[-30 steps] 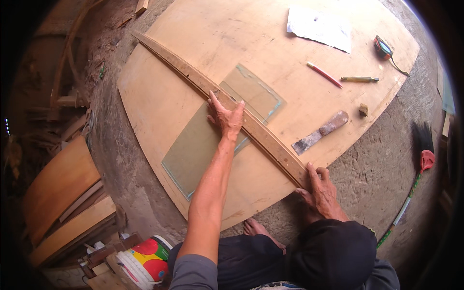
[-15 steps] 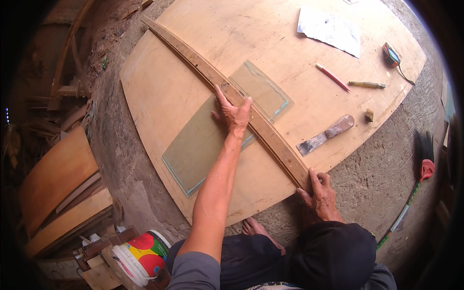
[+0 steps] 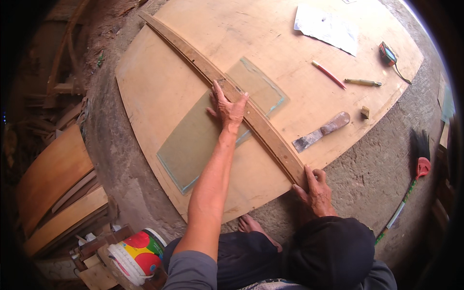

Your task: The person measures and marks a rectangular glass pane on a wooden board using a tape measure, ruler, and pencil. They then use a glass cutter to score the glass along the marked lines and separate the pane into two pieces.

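Note:
A long wooden strip [image 3: 271, 134] lies slantwise across a plywood sheet [image 3: 142, 87], over a pane of glass [image 3: 181, 142] that shows on both sides of it. My left hand [image 3: 229, 108] straddles the strip near its middle, thumb on one edge and fingers on the other, holding it down. At the strip's near end, my right hand [image 3: 316, 192] grips it between thumb and fingers. To the right on the plywood are a putty knife [image 3: 321, 132], a red pencil [image 3: 328, 74] and a slim pen-like tool with a metal tip [image 3: 362, 82], perhaps a glass cutter.
Farther right sit a small brown block [image 3: 365, 112], a tape measure [image 3: 387, 54] and a torn paper sheet [image 3: 326, 30]. A broom [image 3: 423, 166] lies on the rough floor. At lower left stand a colourful bucket [image 3: 140, 253] and curved wooden pieces [image 3: 55, 176].
The whole view has shifted slightly, so everything sits a little farther left and up. Both hands keep their places on the strip.

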Motion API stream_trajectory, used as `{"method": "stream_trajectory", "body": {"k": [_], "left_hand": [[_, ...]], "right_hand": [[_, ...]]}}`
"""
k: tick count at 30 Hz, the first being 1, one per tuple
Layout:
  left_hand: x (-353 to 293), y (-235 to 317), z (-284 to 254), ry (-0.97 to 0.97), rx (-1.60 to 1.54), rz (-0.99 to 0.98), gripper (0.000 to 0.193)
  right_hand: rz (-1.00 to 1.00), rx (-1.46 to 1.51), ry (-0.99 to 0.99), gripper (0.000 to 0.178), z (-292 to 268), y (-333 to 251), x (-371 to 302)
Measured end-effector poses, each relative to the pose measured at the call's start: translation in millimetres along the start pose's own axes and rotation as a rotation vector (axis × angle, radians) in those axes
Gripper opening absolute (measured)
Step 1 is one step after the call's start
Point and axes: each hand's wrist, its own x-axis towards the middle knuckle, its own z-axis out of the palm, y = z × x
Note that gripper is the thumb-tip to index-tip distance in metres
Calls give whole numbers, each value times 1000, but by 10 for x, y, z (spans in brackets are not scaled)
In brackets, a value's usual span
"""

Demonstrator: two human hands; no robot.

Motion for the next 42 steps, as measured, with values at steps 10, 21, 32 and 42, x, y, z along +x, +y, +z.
{"method": "stream_trajectory", "body": {"k": [10,21,32,42], "left_hand": [[13,-21,15,5,32,13,119],[6,-15,22,-26,36,-8,116],[23,-35,26,-31,53,17,113],[26,-57,27,-37,94,14,112]], "right_hand": [[-1,5,14,75,39,9,1],[16,36,1,74,2,-11,9],[59,39,-44,72,-45,-53,24],[43,23,-54,72,-41,-13,49]]}}
